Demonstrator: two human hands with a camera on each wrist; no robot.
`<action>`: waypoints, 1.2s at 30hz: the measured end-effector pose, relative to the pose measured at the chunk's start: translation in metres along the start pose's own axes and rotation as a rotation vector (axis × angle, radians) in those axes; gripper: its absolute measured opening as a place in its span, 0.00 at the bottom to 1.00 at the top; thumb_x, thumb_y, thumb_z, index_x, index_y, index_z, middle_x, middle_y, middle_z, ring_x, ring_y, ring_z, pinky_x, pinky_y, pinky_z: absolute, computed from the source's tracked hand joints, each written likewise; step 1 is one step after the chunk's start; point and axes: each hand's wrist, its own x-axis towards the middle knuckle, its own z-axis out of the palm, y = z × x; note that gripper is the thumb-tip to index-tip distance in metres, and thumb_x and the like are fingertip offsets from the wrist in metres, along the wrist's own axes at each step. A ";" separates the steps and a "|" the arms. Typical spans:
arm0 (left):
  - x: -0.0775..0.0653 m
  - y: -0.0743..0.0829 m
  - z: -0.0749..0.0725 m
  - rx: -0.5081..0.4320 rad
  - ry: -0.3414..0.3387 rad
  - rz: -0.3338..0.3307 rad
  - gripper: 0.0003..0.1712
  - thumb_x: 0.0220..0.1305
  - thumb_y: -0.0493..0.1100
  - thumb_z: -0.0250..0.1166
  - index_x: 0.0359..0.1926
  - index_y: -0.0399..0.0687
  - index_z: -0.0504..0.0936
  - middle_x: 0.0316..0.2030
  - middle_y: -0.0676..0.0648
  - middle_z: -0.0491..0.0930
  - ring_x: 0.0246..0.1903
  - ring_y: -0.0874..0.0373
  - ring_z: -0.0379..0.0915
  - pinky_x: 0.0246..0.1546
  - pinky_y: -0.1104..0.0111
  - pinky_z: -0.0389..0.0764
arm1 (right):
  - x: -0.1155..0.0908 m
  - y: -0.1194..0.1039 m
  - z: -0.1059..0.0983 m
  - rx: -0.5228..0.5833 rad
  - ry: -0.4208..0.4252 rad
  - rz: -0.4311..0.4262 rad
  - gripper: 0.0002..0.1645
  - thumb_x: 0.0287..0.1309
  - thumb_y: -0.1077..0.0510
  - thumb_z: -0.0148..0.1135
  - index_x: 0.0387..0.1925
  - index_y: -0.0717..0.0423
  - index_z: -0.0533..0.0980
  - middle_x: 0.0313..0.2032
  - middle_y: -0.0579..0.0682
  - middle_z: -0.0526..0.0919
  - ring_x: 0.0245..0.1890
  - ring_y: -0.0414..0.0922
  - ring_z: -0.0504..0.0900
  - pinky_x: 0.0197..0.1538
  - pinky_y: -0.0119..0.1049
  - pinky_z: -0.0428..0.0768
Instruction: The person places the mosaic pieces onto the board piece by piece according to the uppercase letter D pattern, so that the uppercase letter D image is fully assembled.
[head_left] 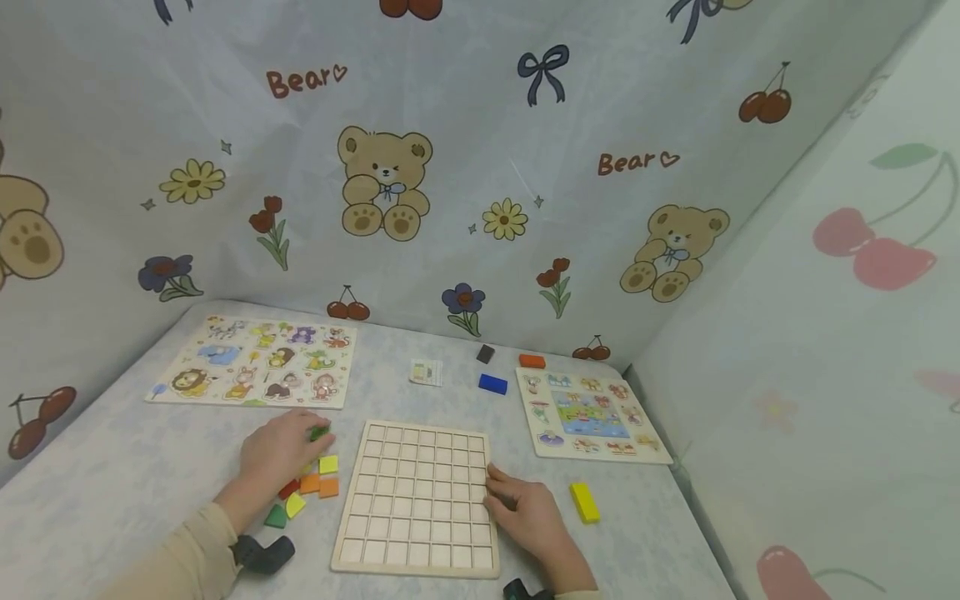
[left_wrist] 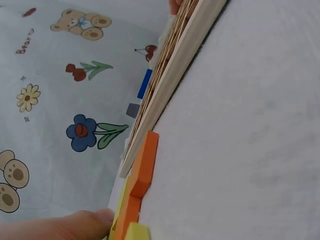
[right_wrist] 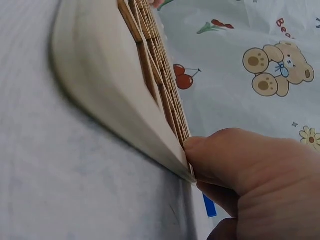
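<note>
Gently lift the green block (head_left: 319, 432) your left hand (head_left: 281, 447) pinches at lower left. Your right hand (head_left: 529, 510) grips the board (head_left: 420, 507); brace it flat.

A pale mottled tabletop (head_left: 645, 550) bears a wooden grid board (head_left: 417, 497); left of that board lie small coloured pieces (head_left: 328, 487), right of it a yellow block (head_left: 585, 503), beyond it a blue block (head_left: 492, 384).

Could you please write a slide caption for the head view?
Left hand at a green block beside other colored blocks; right hand gripping the right edge of a gridded wooden board.
</note>
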 end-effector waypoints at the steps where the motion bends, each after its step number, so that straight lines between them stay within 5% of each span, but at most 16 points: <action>1: 0.000 0.000 -0.001 0.000 0.004 -0.005 0.26 0.62 0.59 0.73 0.56 0.53 0.87 0.59 0.40 0.82 0.56 0.36 0.79 0.41 0.47 0.82 | 0.000 0.000 0.000 0.002 -0.004 -0.001 0.21 0.67 0.50 0.68 0.57 0.54 0.83 0.62 0.44 0.82 0.59 0.46 0.83 0.58 0.47 0.82; 16: 0.000 0.005 -0.006 -0.037 0.017 -0.007 0.28 0.60 0.54 0.75 0.60 0.52 0.85 0.56 0.41 0.85 0.50 0.39 0.83 0.29 0.60 0.78 | 0.002 0.000 -0.005 0.013 -0.025 0.006 0.23 0.67 0.48 0.67 0.58 0.53 0.82 0.63 0.44 0.81 0.60 0.46 0.83 0.59 0.48 0.82; 25: 0.002 0.009 -0.013 0.005 -0.010 0.007 0.27 0.60 0.57 0.75 0.57 0.53 0.86 0.55 0.42 0.85 0.51 0.38 0.82 0.35 0.54 0.81 | 0.004 -0.001 -0.004 -0.002 -0.015 -0.015 0.22 0.69 0.48 0.66 0.59 0.53 0.82 0.63 0.45 0.81 0.60 0.46 0.83 0.58 0.47 0.82; 28: 0.000 0.012 -0.014 -0.032 -0.012 0.007 0.25 0.60 0.61 0.74 0.55 0.57 0.88 0.54 0.45 0.87 0.44 0.45 0.83 0.32 0.58 0.78 | 0.004 -0.001 -0.002 -0.001 -0.014 -0.016 0.22 0.69 0.48 0.66 0.59 0.53 0.82 0.63 0.45 0.81 0.60 0.46 0.83 0.58 0.46 0.82; 32: -0.005 0.026 -0.014 -0.100 -0.031 0.055 0.22 0.60 0.62 0.73 0.53 0.62 0.89 0.51 0.51 0.88 0.34 0.57 0.80 0.24 0.65 0.71 | 0.002 0.000 -0.001 -0.004 -0.017 -0.013 0.22 0.68 0.48 0.66 0.59 0.52 0.82 0.63 0.44 0.81 0.60 0.46 0.83 0.58 0.46 0.82; 36: -0.006 0.050 -0.012 -0.114 -0.034 0.122 0.17 0.60 0.59 0.74 0.49 0.64 0.89 0.47 0.55 0.89 0.36 0.55 0.83 0.23 0.64 0.73 | -0.001 0.000 0.000 -0.001 -0.026 0.003 0.22 0.68 0.48 0.66 0.58 0.51 0.82 0.62 0.44 0.81 0.59 0.46 0.83 0.58 0.46 0.82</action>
